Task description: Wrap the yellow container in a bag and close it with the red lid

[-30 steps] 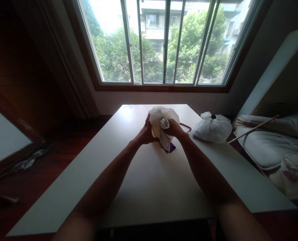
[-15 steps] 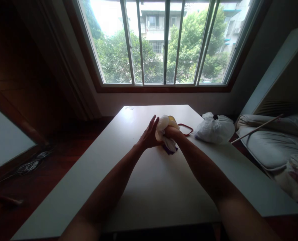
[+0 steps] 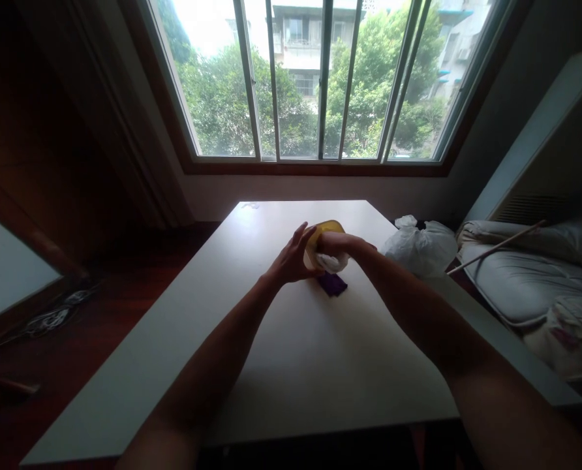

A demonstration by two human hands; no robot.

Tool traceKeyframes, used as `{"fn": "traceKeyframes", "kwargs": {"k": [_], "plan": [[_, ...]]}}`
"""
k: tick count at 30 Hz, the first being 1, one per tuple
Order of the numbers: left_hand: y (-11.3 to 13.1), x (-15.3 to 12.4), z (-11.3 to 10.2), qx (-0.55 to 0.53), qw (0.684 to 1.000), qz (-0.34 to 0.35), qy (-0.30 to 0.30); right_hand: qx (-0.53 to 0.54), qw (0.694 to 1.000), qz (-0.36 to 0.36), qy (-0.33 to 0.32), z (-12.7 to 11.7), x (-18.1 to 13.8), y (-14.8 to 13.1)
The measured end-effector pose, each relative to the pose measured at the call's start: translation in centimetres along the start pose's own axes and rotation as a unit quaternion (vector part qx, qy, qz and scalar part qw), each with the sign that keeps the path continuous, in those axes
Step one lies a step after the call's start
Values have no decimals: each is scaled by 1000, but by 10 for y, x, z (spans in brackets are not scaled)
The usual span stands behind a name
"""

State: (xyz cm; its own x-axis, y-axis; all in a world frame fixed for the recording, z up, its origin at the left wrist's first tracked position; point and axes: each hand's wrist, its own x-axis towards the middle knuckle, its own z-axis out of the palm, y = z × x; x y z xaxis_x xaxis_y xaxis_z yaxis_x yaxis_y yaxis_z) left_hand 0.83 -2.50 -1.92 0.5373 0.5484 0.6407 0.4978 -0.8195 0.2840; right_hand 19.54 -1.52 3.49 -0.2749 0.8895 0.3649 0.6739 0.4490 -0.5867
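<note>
A yellowish see-through plastic container (image 3: 331,226) is on the table, tilted so that its opening faces me. My left hand (image 3: 293,256) holds its left side, thumb below and fingers along the upper edge. My right hand (image 3: 334,243) reaches into the opening, and its fingers are hidden inside. Crumpled white cloth or thin plastic (image 3: 333,262) bulges at the container's mouth, just under the right hand; which material it is I cannot tell. A folded dark purple cloth (image 3: 333,284) lies on the tabletop on the near side of the container.
The white table (image 3: 271,365) stretches toward the window (image 3: 310,130). At its right edge sits a knotted white plastic bag (image 3: 421,248). Beyond that are a thin stick (image 3: 496,247) and a padded mattress-like bundle (image 3: 511,281). Cables (image 3: 56,320) lie on the floor at left.
The white material that stuck out over the container's front is now mostly inside, under my right hand. More of the container and purple cloth shows. My right forearm now covers most of the red-rimmed piece.
</note>
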Motion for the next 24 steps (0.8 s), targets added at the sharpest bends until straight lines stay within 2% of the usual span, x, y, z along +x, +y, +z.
{"fn": "traceKeyframes", "kwargs": {"k": [3, 8, 13, 16, 24], "plan": [[0, -1, 0, -2, 1000, -9, -1, -38, 992, -10, -116, -19, -4, -3], [1, -1, -1, 6, 1000, -11, -1, -40, 994, -26, -98, -39, -27, -9], [-3, 0, -1, 11, 1000, -2, -4, -26, 985, -54, -162, -43, -40, -10], [-6, -1, -2, -2, 1000, -12, -1, -54, 979, -57, -186, -43, -42, -12], [-13, 0, -4, -76, 995, -66, -2, -73, 982, -33, -171, -29, -40, -2]]}}
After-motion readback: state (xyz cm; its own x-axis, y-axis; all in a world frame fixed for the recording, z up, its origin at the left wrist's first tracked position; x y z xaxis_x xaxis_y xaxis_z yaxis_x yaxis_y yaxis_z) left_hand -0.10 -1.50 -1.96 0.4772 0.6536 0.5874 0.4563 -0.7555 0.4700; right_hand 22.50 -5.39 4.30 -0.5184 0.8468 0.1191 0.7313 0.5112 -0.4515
